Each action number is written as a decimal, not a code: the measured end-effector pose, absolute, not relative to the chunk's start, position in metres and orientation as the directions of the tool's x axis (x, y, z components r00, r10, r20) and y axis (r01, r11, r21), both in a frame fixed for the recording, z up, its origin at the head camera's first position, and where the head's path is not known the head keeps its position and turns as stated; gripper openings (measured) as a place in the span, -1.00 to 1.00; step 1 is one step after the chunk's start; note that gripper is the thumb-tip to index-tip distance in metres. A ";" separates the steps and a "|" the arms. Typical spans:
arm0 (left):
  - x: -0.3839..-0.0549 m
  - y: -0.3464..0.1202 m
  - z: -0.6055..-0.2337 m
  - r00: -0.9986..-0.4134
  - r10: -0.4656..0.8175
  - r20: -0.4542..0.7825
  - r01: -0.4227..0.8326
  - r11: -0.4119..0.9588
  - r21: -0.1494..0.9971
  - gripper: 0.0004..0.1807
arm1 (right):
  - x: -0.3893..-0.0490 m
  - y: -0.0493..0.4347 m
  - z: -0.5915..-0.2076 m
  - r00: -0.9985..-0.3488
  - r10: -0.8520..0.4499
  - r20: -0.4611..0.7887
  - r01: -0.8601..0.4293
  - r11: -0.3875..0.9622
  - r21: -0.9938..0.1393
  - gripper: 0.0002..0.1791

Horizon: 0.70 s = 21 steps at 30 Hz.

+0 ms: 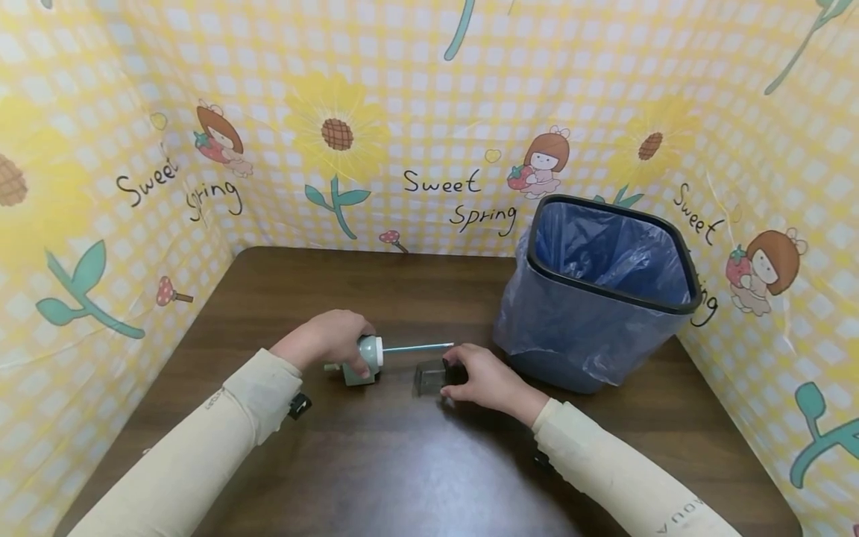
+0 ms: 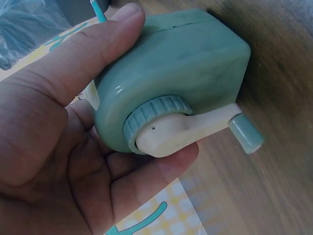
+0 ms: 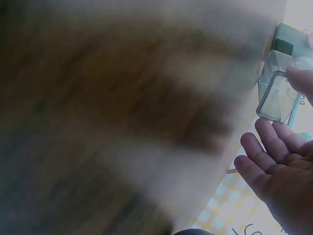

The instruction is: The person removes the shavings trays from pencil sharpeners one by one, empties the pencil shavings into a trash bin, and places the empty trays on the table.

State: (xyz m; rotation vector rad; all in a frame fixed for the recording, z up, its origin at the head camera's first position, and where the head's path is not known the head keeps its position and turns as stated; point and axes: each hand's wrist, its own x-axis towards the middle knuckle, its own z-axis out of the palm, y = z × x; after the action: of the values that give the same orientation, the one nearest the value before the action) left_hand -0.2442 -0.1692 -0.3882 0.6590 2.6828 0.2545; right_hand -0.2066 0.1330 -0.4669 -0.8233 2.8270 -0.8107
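Observation:
My left hand [image 1: 333, 340] grips a green hand-crank pencil sharpener [image 1: 359, 371], its thumb over the top and fingers beneath. The cream crank [image 2: 183, 131] with its green knob faces the left wrist camera. From the sharpener's white front a thin blue pencil [image 1: 417, 348] sticks out to the right. My right hand [image 1: 488, 379] holds the clear shavings box [image 1: 429, 379] at its right end between thumb and fingers, low over the table and apart from the sharpener in the head view. Its open side shows in the right wrist view, with no shavings visible inside.
A blue-grey bin [image 1: 584, 324] with a black rim and a clear plastic liner stands at the back right, just beyond my right hand. The brown wooden table [image 1: 376, 462] is enclosed by yellow checked cloth walls [image 1: 429, 97] on the left, back and right.

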 end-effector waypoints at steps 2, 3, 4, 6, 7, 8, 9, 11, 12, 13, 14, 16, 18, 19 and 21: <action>-0.244 -0.170 -0.388 -0.823 0.477 -0.308 0.409 0.875 0.260 -0.34 | -0.207 0.133 -0.466 -0.851 -0.521 0.059 -0.475 0.718 -0.508 -0.40; -0.244 -0.170 -0.387 -0.823 0.477 -0.307 0.410 0.874 0.261 -0.34 | -0.207 0.132 -0.466 -0.851 -0.521 0.056 -0.475 0.720 -0.506 -0.40; -0.243 -0.170 -0.387 -0.824 0.478 -0.306 0.410 0.874 0.261 -0.34 | -0.208 0.132 -0.465 -0.851 -0.522 0.055 -0.476 0.723 -0.501 -0.40; -0.243 -0.171 -0.387 -0.824 0.480 -0.301 0.415 0.873 0.256 -0.34 | -0.207 0.132 -0.464 -0.851 -0.523 0.049 -0.475 0.726 -0.497 -0.39; -0.243 -0.171 -0.387 -0.825 0.479 -0.301 0.414 0.874 0.256 -0.34 | -0.207 0.132 -0.463 -0.851 -0.523 0.044 -0.474 0.729 -0.494 -0.39; -0.243 -0.171 -0.387 -0.826 0.478 -0.300 0.414 0.874 0.255 -0.34 | -0.207 0.132 -0.463 -0.851 -0.524 0.038 -0.472 0.731 -0.493 -0.39; -0.242 -0.171 -0.387 -0.826 0.479 -0.297 0.414 0.874 0.255 -0.34 | -0.206 0.132 -0.463 -0.851 -0.525 0.033 -0.471 0.733 -0.490 -0.39; -0.242 -0.170 -0.387 -0.825 0.482 -0.294 0.418 0.872 0.256 -0.34 | -0.206 0.132 -0.462 -0.851 -0.525 0.019 -0.467 0.740 -0.484 -0.38; -0.241 -0.170 -0.387 -0.824 0.486 -0.292 0.422 0.869 0.256 -0.35 | -0.206 0.133 -0.462 -0.851 -0.525 0.013 -0.465 0.743 -0.481 -0.38; -0.241 -0.170 -0.388 -0.825 0.484 -0.291 0.420 0.871 0.256 -0.35 | -0.206 0.133 -0.461 -0.851 -0.525 0.008 -0.465 0.746 -0.477 -0.38; -0.241 -0.170 -0.388 -0.825 0.485 -0.290 0.422 0.870 0.255 -0.35 | -0.206 0.133 -0.461 -0.851 -0.526 0.004 -0.464 0.747 -0.476 -0.37; -0.240 -0.169 -0.388 -0.826 0.484 -0.290 0.422 0.871 0.254 -0.35 | -0.205 0.134 -0.460 -0.851 -0.525 -0.003 -0.462 0.752 -0.470 -0.37; -0.240 -0.169 -0.388 -0.828 0.479 -0.291 0.418 0.874 0.250 -0.35 | -0.205 0.134 -0.459 -0.851 -0.525 -0.009 -0.459 0.753 -0.471 -0.36; -0.240 -0.169 -0.388 -0.829 0.478 -0.291 0.416 0.874 0.250 -0.35 | -0.206 0.134 -0.459 -0.851 -0.525 -0.010 -0.460 0.753 -0.470 -0.36; -0.240 -0.169 -0.387 -0.828 0.478 -0.292 0.415 0.874 0.252 -0.36 | -0.206 0.134 -0.459 -0.849 -0.527 -0.014 -0.460 0.754 -0.468 -0.36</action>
State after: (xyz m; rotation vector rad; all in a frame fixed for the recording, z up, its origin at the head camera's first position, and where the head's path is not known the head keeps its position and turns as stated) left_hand -0.2399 -0.1686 -0.3875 0.6647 2.6967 0.2524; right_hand -0.2059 0.1341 -0.4593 -0.7946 2.8047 -0.6914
